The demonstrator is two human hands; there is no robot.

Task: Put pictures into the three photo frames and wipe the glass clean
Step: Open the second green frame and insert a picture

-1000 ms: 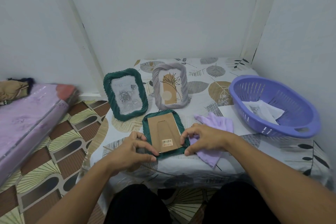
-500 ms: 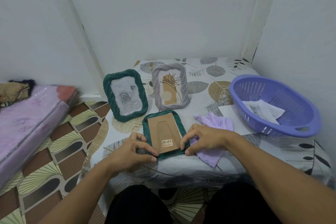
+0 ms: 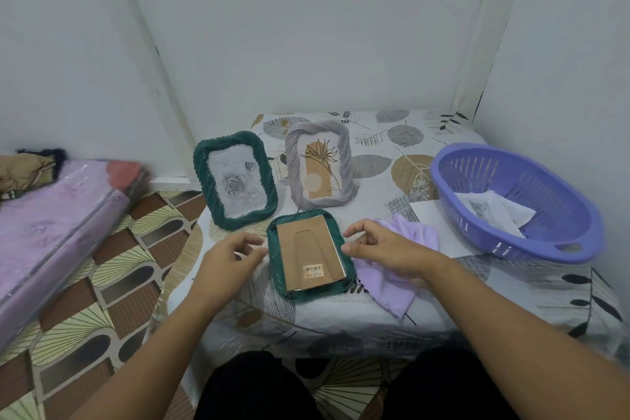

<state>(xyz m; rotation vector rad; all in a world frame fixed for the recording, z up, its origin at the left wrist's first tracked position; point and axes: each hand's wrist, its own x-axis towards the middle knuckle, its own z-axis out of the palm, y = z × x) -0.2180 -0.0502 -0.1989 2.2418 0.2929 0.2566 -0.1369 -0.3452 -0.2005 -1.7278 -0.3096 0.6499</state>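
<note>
A small green frame [image 3: 308, 293] lies face down at the front of the low table, its brown cardboard back [image 3: 310, 251] and barcode sticker facing up. My left hand [image 3: 226, 261] hovers just left of it, fingers apart, holding nothing. My right hand [image 3: 385, 249] hovers just right of it, fingers spread, over a lilac cloth [image 3: 405, 283]. Behind stand a larger green frame [image 3: 235, 181] with a grey rose picture and a grey frame [image 3: 318, 164] with a plant drawing.
A purple plastic basket [image 3: 559, 245] at the right holds a cat picture [image 3: 491, 211]. A white sheet [image 3: 433, 228] lies beside it. The table has a leaf-patterned cover [image 3: 392, 140]. Walls stand behind and right. A pink mattress [image 3: 51, 225] lies on the floor left.
Both hands have let go of the face-down green frame's lower corners and lifted slightly up and outward, fingers opening. The frame lies still.
</note>
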